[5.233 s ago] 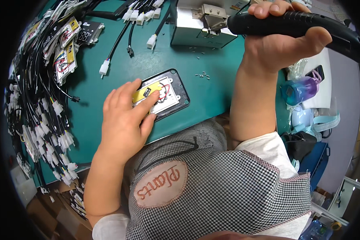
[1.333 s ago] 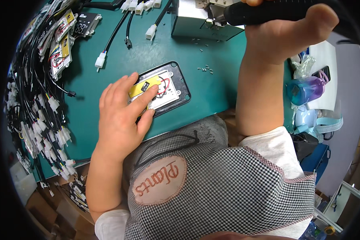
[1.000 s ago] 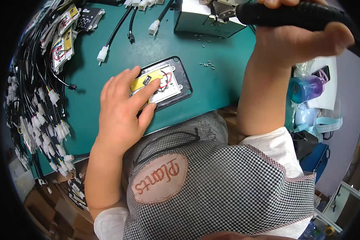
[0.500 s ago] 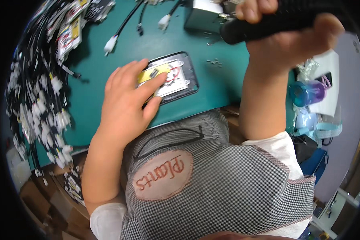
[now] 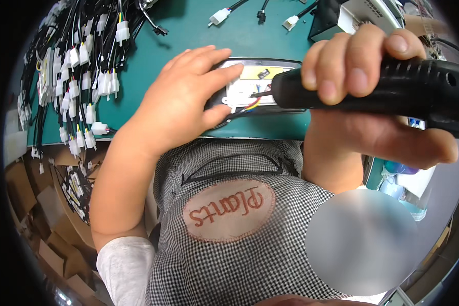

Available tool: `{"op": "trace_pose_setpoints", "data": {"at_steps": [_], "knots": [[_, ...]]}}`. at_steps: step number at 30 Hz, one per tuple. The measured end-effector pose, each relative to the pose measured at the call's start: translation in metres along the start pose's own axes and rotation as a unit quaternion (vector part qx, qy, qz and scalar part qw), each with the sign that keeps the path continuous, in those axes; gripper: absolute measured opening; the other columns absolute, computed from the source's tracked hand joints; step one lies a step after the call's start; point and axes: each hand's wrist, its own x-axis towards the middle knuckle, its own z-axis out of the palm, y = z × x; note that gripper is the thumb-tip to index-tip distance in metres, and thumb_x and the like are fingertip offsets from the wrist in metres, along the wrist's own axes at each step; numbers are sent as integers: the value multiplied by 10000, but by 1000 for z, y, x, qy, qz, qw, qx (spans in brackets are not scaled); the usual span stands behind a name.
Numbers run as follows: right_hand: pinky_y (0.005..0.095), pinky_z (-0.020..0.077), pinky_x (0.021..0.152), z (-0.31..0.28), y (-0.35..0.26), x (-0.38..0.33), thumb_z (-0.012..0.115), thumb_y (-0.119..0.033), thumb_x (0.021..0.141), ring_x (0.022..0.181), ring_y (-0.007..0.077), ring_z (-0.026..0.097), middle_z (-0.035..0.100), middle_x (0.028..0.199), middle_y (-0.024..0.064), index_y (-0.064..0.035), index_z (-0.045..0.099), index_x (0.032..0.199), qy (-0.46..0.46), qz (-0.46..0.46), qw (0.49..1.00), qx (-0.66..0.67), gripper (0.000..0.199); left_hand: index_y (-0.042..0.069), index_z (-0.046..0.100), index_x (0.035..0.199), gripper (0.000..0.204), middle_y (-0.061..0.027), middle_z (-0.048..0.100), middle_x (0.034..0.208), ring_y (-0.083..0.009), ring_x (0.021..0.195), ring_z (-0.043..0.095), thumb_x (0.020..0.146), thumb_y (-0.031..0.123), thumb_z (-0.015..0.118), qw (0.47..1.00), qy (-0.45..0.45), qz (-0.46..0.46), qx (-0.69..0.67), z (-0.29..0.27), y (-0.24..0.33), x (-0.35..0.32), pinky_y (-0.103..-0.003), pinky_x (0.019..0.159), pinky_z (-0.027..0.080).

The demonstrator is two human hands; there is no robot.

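Note:
A shallow black casing (image 5: pixel 290 110) lies on the green table, with a white board (image 5: pixel 239 92) and a yellow part (image 5: pixel 252 73) inside it. Colored wires (image 5: pixel 254 103) run along the board's near side. My left hand (image 5: pixel 188 94) spans the casing's left end, thumb at the near edge, index finger on the board and the other fingers toward the far edge. Wrapped in my right hand (image 5: pixel 357 71) is a black electric screwdriver (image 5: pixel 418 97). Its thin bit (image 5: pixel 261 94) points left over the board; I cannot tell whether the tip touches. The screwdriver hides the casing's right end.
Bundled black cables with white connectors (image 5: pixel 79 81) fill the left side and hang over the table edge. Several more cable ends (image 5: pixel 220 17) lie at the far side. A box (image 5: pixel 362 18) stands at the far right. Cardboard (image 5: pixel 61 239) lies below left.
My right hand has brought the screwdriver down, its bit now over the board. My left hand stays on the casing. The whole view has shifted.

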Motion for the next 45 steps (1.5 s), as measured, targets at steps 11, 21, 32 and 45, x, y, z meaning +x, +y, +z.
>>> {"op": "trace_pose_setpoints", "data": {"at_steps": [11, 21, 32, 45], "knots": [[308, 536, 610, 51, 40, 0, 742, -672, 708, 689, 198, 623, 610, 830, 121, 51, 464, 1166, 202, 22, 979, 4, 900, 108, 651, 1240, 562, -137, 589, 1331, -328, 1275, 521, 702, 207, 781, 999, 43, 3, 16, 10, 4, -1, -475, 1098, 388], [316, 530, 621, 36, 49, -1, 799, -534, 762, 679, 199, 609, 608, 815, 114, 24, 481, 1121, 36, 67, 988, -132, 736, 108, 648, 1241, 573, -140, 588, 1331, -331, 1279, 516, 691, 222, 764, 998, 58, -14, -16, 15, -2, -4, -478, 1095, 380], [358, 538, 634, 52, 49, -19, 770, -589, 767, 678, 221, 609, 600, 828, 117, -6, 466, 1152, 110, 20, 989, -98, 762, 105, 650, 1238, 571, -130, 591, 1305, -324, 1271, 519, 690, 231, 751, 999, 50, -11, 5, 13, 1, -4, -466, 1080, 395], [349, 466, 641, 17, -42, -16, 601, -766, 798, 694, 186, 563, 563, 874, 64, -35, 560, 1208, 208, -77, 968, -118, 839, 90, 493, 1413, 838, -166, 517, 1410, -350, 1339, 457, 690, 340, 835, 998, 9, -63, -9, 2, 22, 4, -479, 1119, 357]]}}
